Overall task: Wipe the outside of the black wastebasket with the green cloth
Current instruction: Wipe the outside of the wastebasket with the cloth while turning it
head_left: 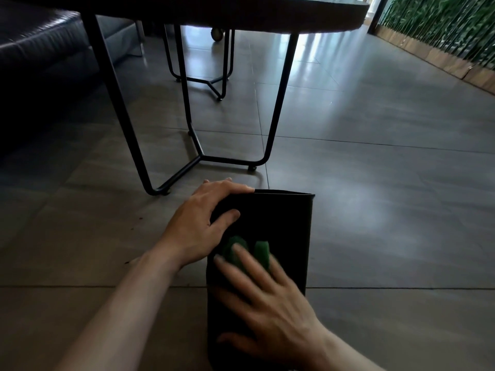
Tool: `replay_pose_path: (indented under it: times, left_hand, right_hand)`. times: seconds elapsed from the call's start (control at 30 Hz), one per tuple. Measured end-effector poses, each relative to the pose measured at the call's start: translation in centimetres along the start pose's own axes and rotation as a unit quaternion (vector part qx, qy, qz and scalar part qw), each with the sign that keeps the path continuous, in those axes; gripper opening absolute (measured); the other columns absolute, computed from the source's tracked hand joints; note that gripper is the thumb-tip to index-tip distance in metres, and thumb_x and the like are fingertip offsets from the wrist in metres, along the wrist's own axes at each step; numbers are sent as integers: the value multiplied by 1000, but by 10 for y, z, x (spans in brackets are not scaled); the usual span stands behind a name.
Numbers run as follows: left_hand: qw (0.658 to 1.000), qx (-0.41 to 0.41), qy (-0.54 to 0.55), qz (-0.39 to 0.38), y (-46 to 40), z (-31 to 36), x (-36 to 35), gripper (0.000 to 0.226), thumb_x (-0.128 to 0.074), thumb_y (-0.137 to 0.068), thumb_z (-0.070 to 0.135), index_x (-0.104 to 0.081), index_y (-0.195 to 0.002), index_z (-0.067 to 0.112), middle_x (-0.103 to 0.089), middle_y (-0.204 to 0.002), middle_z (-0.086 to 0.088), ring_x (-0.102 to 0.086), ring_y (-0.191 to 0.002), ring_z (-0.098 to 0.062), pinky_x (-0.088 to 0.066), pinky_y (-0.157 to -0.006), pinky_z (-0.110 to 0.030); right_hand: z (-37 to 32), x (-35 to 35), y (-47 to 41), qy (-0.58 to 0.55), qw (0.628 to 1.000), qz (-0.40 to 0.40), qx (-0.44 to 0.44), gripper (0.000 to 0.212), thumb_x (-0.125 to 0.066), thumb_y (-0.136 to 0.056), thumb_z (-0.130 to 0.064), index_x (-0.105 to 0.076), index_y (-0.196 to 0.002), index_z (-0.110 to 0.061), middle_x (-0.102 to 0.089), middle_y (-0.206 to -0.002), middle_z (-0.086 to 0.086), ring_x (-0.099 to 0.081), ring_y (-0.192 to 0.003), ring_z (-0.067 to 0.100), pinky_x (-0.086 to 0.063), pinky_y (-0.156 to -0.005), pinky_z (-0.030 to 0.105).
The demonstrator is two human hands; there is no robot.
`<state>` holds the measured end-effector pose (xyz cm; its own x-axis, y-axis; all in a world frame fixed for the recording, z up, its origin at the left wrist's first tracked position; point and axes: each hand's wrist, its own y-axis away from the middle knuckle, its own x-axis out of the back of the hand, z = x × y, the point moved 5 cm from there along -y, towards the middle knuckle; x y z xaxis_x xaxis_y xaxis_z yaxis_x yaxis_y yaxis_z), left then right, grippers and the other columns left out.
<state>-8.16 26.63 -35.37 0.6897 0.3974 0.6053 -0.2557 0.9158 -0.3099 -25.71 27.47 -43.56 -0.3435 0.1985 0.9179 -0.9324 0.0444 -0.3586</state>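
- Blur smears the right hand (270, 298), so its finger edges are soft; the fingers look spread and fairly straight, pressed flat over the cloth (261, 250).
- Only two green humps of the cloth show past the fingertips; the rest is hidden under the hand, and its full shape cannot be told.
- Near end of the bin (289, 223) is cut off by the bottom edge of the picture, so its base cannot be seen.
- Bin is matt black and lies on its side on the floor (375, 210), its open rim pointing away toward the table (241, 14); the inside is out of sight.
- Its dark upper face shows almost no detail in the dim light.
- Left hand (203, 223) grips the bin's far left corner, fingers curled over the rim, thumb on the upper face.
- Both forearms run out of the picture at the bottom.
- Table top is cut off at the top; its thin black legs stand just beyond the bin.
- Dark sofa (40, 49) at far left sits in shadow, and a green plant wall (442, 28) is at far right.
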Motion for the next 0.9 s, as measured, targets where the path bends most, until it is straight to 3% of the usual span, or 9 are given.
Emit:
replay_pose_path:
  times: [0.1,0.17,0.3,0.47,0.6,0.67,0.73,0.83,0.9]
  left_hand:
    - [1000,7,8,-10,0,-3,-1,42,-66,-95,18,-61,-128,45,-59,-131,31,-34,-140,13,-23,-125,-36]
    - [1000,8,16,-18,0,-5,0,42,-66,-95,17,-61,-127,44,-61,-131,28,-34,-141,11,-20,-125,-36]
    - [999,1,22,-25,-2,-5,-2,44,-65,-94,11,-62,-127,40,-62,-134,21,-35,-143,6,-17,-127,-37]
    - [999,3,23,-36,-5,-6,-4,43,-61,-97,11,-60,-129,39,-61,-136,21,-33,-146,1,-19,-116,-18]
    - [999,10,26,-24,-5,-8,-4,44,-64,-96,13,-60,-127,44,-60,-135,28,-32,-144,8,-18,-125,-31]
    - [999,10,27,-26,-4,-8,-5,43,-65,-96,16,-60,-127,46,-59,-135,29,-31,-144,8,-19,-125,-33]
    - [999,11,35,-24,-3,-9,-4,44,-65,-95,17,-59,-127,47,-59,-136,28,-32,-144,8,-22,-124,-34]
    - [998,17,46,-28,-4,-11,-4,44,-66,-94,17,-60,-126,48,-60,-137,22,-33,-145,5,-31,-120,-39]
    - [998,23,46,-34,-4,-12,-4,43,-65,-94,19,-60,-125,48,-59,-139,19,-33,-145,4,-36,-118,-42]
  right_hand:
    - [-24,-20,27,114,982,-15,150,48,-48,-107,-30,-40,-154,-28,-36,-165,2,-30,-154,33,-38,-119,53]
    - [-14,-14,28,116,980,18,163,46,-51,-107,-21,-45,-152,-30,-43,-161,2,-34,-152,34,-39,-119,51]
    - [40,23,0,28,993,117,20,38,-58,-105,-24,-58,-143,-30,-48,-158,8,-35,-151,37,-43,-112,51]
    - [79,43,-27,-15,968,197,-152,36,-58,-106,-30,-58,-142,-27,-45,-159,12,-33,-153,37,-44,-110,53]
    - [13,-3,24,41,992,111,31,36,-58,-104,-22,-59,-139,-32,-45,-160,7,-32,-152,39,-36,-119,56]
    - [-17,-22,57,139,978,34,153,45,-52,-105,-15,-50,-148,-31,-41,-162,1,-28,-154,37,-27,-124,53]
    - [-12,-21,64,164,968,10,191,49,-57,-103,-16,-49,-149,-31,-39,-162,1,-27,-155,36,-24,-125,51]
    - [34,16,28,26,994,95,46,33,-61,-104,-24,-64,-136,-30,-50,-156,8,-35,-152,38,-41,-116,54]
    - [69,40,-1,-17,983,158,-87,36,-63,-103,-28,-62,-139,-27,-48,-158,11,-33,-152,37,-45,-111,54]
